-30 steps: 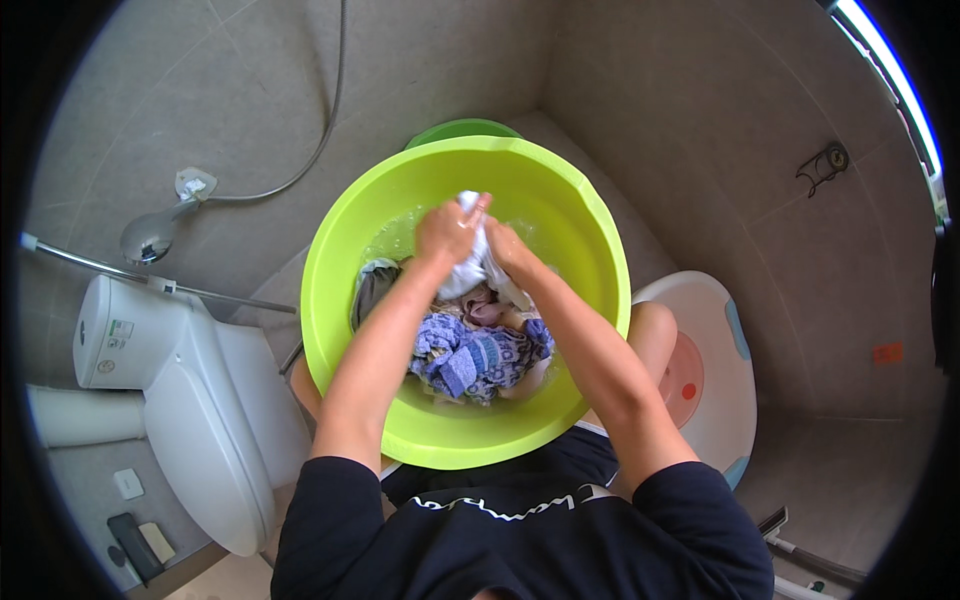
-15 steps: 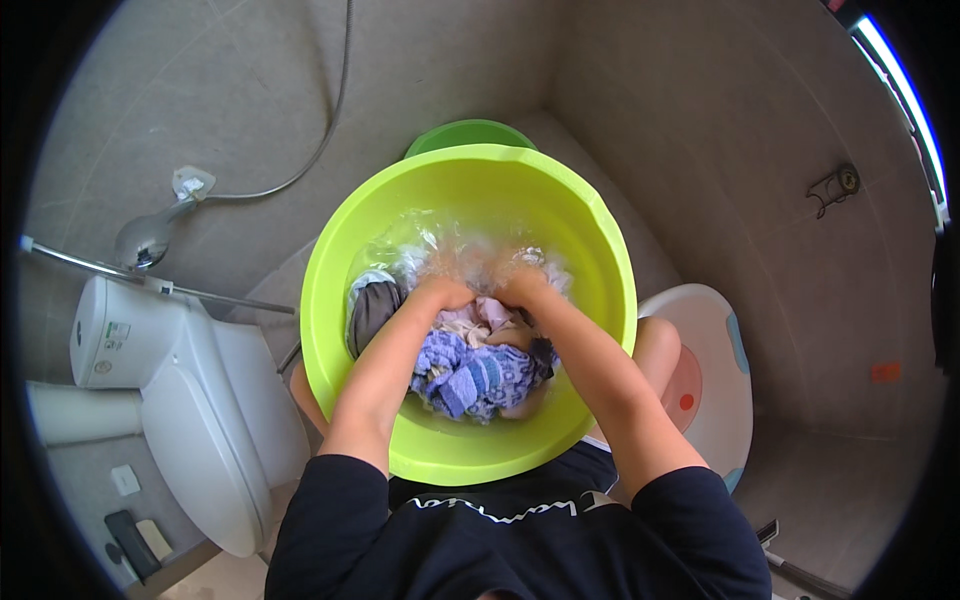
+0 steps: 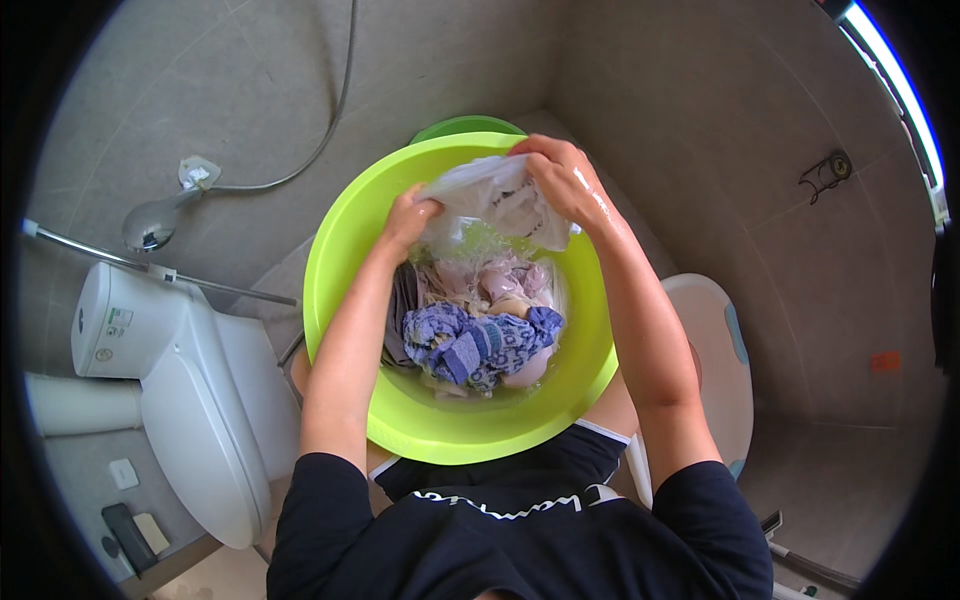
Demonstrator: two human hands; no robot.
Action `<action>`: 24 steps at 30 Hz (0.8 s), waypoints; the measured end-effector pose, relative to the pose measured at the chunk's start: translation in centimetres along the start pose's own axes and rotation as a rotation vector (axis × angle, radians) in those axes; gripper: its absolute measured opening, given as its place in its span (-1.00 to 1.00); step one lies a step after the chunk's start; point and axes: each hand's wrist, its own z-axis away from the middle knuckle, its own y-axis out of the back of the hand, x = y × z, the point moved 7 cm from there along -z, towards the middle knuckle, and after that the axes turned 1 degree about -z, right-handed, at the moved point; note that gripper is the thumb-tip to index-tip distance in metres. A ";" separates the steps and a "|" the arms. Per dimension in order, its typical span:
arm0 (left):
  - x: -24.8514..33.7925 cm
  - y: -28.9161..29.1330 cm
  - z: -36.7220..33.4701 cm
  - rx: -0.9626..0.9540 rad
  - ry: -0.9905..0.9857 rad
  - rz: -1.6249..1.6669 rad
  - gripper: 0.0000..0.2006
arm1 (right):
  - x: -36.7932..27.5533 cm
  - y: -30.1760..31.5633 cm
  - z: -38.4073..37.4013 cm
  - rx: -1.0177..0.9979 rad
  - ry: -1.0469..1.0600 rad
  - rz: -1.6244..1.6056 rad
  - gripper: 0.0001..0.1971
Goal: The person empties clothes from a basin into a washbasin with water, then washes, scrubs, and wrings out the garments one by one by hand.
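A wet white cloth (image 3: 497, 203) is gripped by the left hand (image 3: 408, 216) and the right hand (image 3: 562, 178) above the far rim of a lime-green basin (image 3: 340, 260). Blue patterned and pink laundry (image 3: 485, 325) is left soaking below. A white toilet (image 3: 190, 390) is seen at the left, its tank marked by a small pale rectangular label (image 3: 118, 322); a shower head (image 3: 152, 222) is hung above.

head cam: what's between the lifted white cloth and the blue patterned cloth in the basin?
In the head view, pale pink laundry lies between the white cloth and the blue patterned cloth, inside the green basin.
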 end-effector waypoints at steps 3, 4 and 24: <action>0.9 0.6 0.0 0.064 -0.047 -0.091 -0.58 | 5.4 -2.7 -0.3 0.023 -0.076 -0.008 -0.69; -0.2 0.0 -0.2 0.052 0.002 -0.237 -0.60 | 7.5 -4.2 -0.1 0.065 -0.137 0.119 -0.69; 3.7 -9.2 4.7 0.156 -0.349 -0.784 -0.62 | 12.6 -15.2 1.2 -0.126 -0.755 -1.551 -0.53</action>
